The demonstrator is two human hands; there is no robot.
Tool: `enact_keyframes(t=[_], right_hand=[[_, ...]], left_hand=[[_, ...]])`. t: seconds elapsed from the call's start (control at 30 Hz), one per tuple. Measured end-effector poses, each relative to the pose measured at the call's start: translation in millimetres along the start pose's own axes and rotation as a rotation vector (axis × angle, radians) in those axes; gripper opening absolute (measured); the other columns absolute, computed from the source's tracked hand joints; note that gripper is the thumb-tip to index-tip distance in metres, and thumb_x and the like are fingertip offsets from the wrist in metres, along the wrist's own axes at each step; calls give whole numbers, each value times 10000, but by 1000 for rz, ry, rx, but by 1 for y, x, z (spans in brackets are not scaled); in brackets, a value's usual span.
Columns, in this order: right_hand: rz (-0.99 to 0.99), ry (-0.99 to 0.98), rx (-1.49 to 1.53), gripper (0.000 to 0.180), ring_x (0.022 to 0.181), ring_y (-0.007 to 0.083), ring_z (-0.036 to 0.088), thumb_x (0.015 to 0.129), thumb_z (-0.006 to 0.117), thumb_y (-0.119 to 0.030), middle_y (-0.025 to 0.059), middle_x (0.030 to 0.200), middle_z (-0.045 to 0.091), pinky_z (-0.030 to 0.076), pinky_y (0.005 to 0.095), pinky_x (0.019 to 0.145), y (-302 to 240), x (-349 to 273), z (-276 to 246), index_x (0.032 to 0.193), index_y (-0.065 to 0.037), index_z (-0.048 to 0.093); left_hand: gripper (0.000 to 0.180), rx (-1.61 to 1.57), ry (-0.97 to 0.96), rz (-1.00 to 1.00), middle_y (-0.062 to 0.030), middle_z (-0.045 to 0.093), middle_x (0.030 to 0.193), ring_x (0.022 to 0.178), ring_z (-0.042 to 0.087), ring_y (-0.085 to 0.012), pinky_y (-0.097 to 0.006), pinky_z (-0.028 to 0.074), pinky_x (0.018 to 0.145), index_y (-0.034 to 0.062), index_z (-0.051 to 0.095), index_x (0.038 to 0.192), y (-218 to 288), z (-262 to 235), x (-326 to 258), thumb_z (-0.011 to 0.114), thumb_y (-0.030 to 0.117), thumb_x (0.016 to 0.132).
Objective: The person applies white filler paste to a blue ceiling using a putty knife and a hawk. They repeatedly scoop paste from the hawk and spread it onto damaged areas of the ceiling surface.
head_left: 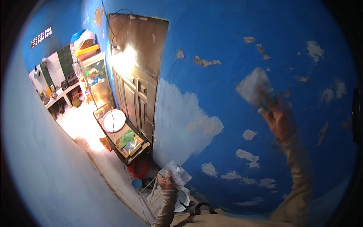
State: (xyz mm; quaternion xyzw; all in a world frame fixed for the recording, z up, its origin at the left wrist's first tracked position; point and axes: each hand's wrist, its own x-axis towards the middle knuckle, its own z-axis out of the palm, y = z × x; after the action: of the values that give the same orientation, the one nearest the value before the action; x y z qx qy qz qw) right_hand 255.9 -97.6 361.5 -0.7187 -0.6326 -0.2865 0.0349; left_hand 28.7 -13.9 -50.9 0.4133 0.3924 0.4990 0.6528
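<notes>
My right hand [280, 123] is closed on the greenish handle of a plastering trowel. Its wide grey blade [252, 86] is flat to, or very near, the blue wall [230, 22]; both hand and tool are a little blurred. Low and left of it, my left hand [166, 181] grips a square metal plate [181, 174] by one edge, thumb on top. Grey-white smears, probably putty, lie on the plate. Pale filler patches [247, 155] dot the wall around the trowel, along with chipped spots [207, 61]. A large whitish area [177, 117] spreads beside the door.
A worn wooden door [140, 87] stands left of the patched wall, with a glaring lamp [126, 60] at it. Before it sits a low table [123, 159] bearing a round tray [114, 121]. Under my left hand are a white bucket [183, 200] and a blue cup [136, 183].
</notes>
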Motion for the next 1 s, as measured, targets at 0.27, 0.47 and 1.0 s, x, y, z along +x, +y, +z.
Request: enact_keyframes(t=[0.27, 0.47, 1.0], right_hand=[[-129, -291, -579, 576, 701, 233, 674, 872, 575, -72, 227, 1097, 517, 600, 284, 564, -2, 104, 37, 1398, -210, 386], [-216, -413, -894, 539, 649, 183, 638, 878, 508, -25, 191, 1028, 517, 571, 261, 534, -19, 174, 105, 1395, -110, 380], [-325, -534, -1135, 626, 670, 140, 586, 850, 489, 4, 134, 986, 559, 505, 242, 546, -9, 206, 152, 1436, -114, 298]], left_hand=[[303, 0, 79, -38, -14, 522, 715, 620, 475, -80, -212, 410, 542, -56, 456, 1043, -31, -4, -25, 570, 198, 924], [383, 171, 241, 17, -7, 478, 740, 647, 456, -88, -222, 433, 610, -97, 451, 1065, -62, -25, -24, 605, 213, 901], [349, 78, 303, -13, -53, 592, 829, 713, 518, -104, -236, 455, 690, -117, 482, 1011, -53, -34, -23, 610, 189, 904]])
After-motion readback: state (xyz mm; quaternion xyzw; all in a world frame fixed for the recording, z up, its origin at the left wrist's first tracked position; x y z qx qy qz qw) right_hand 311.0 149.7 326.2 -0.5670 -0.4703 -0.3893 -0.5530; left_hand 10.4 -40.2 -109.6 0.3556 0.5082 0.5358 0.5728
